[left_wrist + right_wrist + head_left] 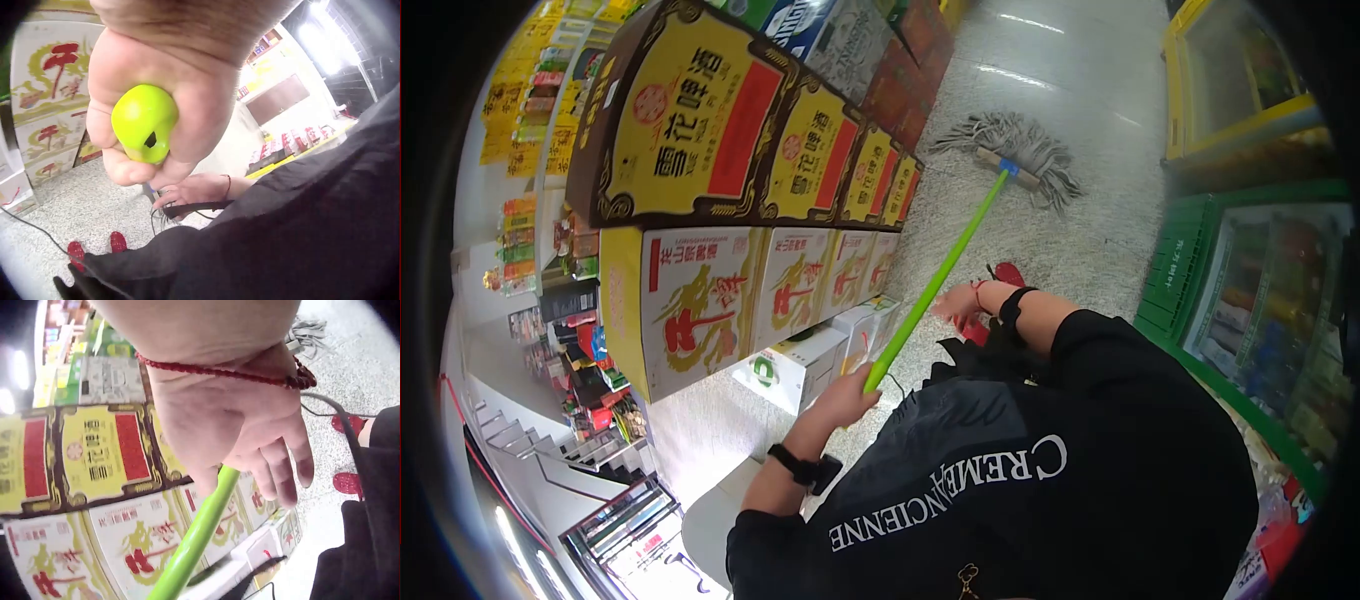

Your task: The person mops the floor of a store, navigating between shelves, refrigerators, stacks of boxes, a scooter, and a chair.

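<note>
A string mop (pixel 1055 165) with grey strands lies spread on the floor ahead. Its bright green handle (pixel 950 262) slants back toward the person. My left hand (pixel 847 397), below a black wristband, grips the handle's top end. In the left wrist view, the rounded green end cap (pixel 144 119) shows within the curled fingers. My right hand (pixel 240 434), with a red bracelet (pixel 219 373) at the wrist, hangs beside the handle with its fingers relaxed and apart. In the right wrist view, the handle passes behind the thumb side of that hand.
Stacked beer cartons (pixel 700 310) line the left side, close to the handle. A green-framed refrigerator (pixel 1190 270) and a yellow-framed one (pixel 1175 90) stand at right. Speckled floor (pixel 1090 250) runs between. Red shoes (pixel 347 483) show below the person, and a dark strap (pixel 350 434) hangs near the right hand.
</note>
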### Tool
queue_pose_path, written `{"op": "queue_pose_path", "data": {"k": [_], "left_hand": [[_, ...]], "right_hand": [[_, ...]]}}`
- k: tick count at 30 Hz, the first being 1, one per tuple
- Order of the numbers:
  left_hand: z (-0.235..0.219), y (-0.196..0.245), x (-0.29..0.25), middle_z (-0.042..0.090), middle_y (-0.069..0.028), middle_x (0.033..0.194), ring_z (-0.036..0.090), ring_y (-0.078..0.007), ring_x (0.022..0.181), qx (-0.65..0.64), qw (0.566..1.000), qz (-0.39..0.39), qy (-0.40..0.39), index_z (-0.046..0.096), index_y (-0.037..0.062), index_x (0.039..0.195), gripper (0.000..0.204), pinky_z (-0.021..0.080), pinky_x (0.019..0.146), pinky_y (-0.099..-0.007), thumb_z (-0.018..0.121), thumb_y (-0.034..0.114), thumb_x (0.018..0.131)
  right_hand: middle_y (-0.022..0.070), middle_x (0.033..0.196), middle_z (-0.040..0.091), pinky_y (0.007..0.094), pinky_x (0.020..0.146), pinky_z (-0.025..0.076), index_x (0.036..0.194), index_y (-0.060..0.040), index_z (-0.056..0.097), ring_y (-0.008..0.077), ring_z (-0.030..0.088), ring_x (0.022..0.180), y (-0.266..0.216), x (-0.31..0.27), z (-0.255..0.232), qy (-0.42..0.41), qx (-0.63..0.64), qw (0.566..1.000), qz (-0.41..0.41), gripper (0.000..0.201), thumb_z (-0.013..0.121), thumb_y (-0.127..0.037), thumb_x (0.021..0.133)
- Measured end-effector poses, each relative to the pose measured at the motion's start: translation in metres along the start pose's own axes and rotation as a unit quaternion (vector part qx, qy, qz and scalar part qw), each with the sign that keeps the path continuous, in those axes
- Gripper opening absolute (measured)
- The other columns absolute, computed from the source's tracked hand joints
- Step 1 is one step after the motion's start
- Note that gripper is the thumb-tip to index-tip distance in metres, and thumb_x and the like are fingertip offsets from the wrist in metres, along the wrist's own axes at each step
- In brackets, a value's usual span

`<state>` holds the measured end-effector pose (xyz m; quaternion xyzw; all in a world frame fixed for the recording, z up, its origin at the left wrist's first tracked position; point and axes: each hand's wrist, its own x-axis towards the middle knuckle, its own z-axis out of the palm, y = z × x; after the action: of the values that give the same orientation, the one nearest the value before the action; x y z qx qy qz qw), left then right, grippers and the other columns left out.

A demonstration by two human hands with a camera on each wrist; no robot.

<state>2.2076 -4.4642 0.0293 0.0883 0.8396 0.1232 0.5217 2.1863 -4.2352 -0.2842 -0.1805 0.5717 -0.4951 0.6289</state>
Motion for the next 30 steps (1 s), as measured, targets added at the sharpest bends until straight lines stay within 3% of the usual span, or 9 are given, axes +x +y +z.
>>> {"op": "queue_pose_path", "data": {"k": [1, 4, 12, 15, 17, 19, 22, 29, 30], "left_hand": [[-0.007, 0.018, 0.014, 0.058, -0.0245, 0.090, 0.056, -0.0388, 0.085, 0.006, 1.000, 0.007, -0.010, 0.042, 0.0043, 0.119, 0.050, 0.044, 0.073, -0.0430, 0.056, 0.026, 0.077], [-0.015, 0.061, 0.070, 0.058, -0.0242, 0.092, 0.055, -0.0382, 0.088, 0.045, 0.994, 0.100, 0.001, 0.045, 0.0034, 0.114, 0.044, 0.043, 0.074, -0.0438, 0.056, 0.025, 0.077], [-0.026, 0.221, 0.177, 0.058, -0.0227, 0.094, 0.056, -0.0362, 0.091, 0.124, 0.981, 0.151, -0.009, 0.050, 0.0011, 0.105, 0.038, 0.044, 0.079, -0.0422, 0.057, 0.026, 0.076], [-0.031, 0.254, 0.177, 0.061, -0.0189, 0.085, 0.060, -0.0323, 0.078, 0.123, 0.981, 0.147, -0.022, 0.052, 0.0026, 0.103, 0.039, 0.046, 0.070, -0.0408, 0.056, 0.029, 0.074], [-0.026, 0.248, 0.177, 0.061, -0.0190, 0.085, 0.060, -0.0325, 0.078, 0.135, 0.978, 0.156, -0.020, 0.051, 0.0025, 0.104, 0.041, 0.046, 0.070, -0.0407, 0.057, 0.029, 0.074], [-0.014, 0.226, 0.179, 0.061, -0.0191, 0.085, 0.060, -0.0327, 0.078, 0.149, 0.975, 0.163, -0.019, 0.050, 0.0023, 0.105, 0.042, 0.046, 0.070, -0.0405, 0.057, 0.030, 0.074], [0.008, 0.168, 0.170, 0.060, -0.0195, 0.086, 0.059, -0.0338, 0.079, 0.170, 0.969, 0.177, -0.010, 0.047, 0.0030, 0.111, 0.047, 0.046, 0.070, -0.0408, 0.057, 0.031, 0.075], [0.032, 0.046, 0.062, 0.060, -0.0203, 0.088, 0.057, -0.0363, 0.083, 0.049, 0.995, 0.084, -0.038, 0.050, 0.0059, 0.107, 0.041, 0.045, 0.072, -0.0422, 0.057, 0.033, 0.077], [0.039, 0.022, 0.044, 0.060, -0.0201, 0.087, 0.057, -0.0360, 0.083, 0.031, 0.997, 0.053, -0.053, 0.051, 0.0073, 0.108, 0.040, 0.044, 0.072, -0.0416, 0.057, 0.033, 0.078]], "right_hand": [[0.0140, 0.112, 0.053, 0.0364, 0.059, 0.051, 0.117, -0.0026, 0.042, 0.0249, 0.061, 0.078, -0.010, -0.027, -0.005, 0.004, 0.006, 1.000, 0.000, 0.049, 0.040, -0.041, 0.087], [0.0125, 0.094, 0.058, 0.0339, 0.054, 0.050, 0.109, -0.0009, 0.049, 0.0222, 0.062, 0.068, -0.041, -0.127, -0.024, 0.246, 0.282, 0.924, 0.080, 0.046, 0.042, -0.041, 0.087], [0.0090, 0.086, 0.060, 0.0324, 0.050, 0.051, 0.100, -0.0002, 0.053, 0.0220, 0.062, 0.062, 0.025, -0.243, -0.100, 0.411, 0.342, 0.832, 0.148, 0.040, 0.047, -0.037, 0.086], [0.0105, 0.084, 0.061, 0.0334, 0.049, 0.051, 0.102, 0.0001, 0.052, 0.0219, 0.063, 0.062, 0.029, -0.264, -0.099, 0.450, 0.316, 0.817, 0.175, 0.040, 0.049, -0.036, 0.085], [0.0120, 0.082, 0.062, 0.0345, 0.049, 0.050, 0.105, 0.0001, 0.052, 0.0214, 0.063, 0.064, 0.039, -0.259, -0.094, 0.471, 0.303, 0.809, 0.181, 0.040, 0.051, -0.034, 0.084], [0.0109, 0.082, 0.062, 0.0317, 0.046, 0.050, 0.099, 0.0001, 0.054, 0.0218, 0.062, 0.056, 0.056, -0.236, -0.086, 0.417, 0.066, 0.891, 0.170, 0.042, 0.046, -0.039, 0.087], [0.0121, 0.075, 0.062, 0.0329, 0.045, 0.049, 0.096, 0.0008, 0.056, 0.0216, 0.061, 0.053, 0.026, -0.209, -0.056, 0.368, -0.073, 0.914, 0.152, 0.044, 0.043, -0.041, 0.087], [0.0126, 0.067, 0.061, 0.0328, 0.042, 0.047, 0.091, 0.0027, 0.057, 0.0224, 0.059, 0.050, -0.030, -0.107, 0.039, 0.228, -0.154, 0.951, 0.142, 0.049, 0.042, -0.044, 0.086], [0.0131, 0.067, 0.061, 0.0322, 0.042, 0.047, 0.091, 0.0036, 0.057, 0.0226, 0.058, 0.049, -0.032, -0.083, 0.056, 0.240, 0.000, 0.954, 0.182, 0.050, 0.042, -0.044, 0.085]]}}
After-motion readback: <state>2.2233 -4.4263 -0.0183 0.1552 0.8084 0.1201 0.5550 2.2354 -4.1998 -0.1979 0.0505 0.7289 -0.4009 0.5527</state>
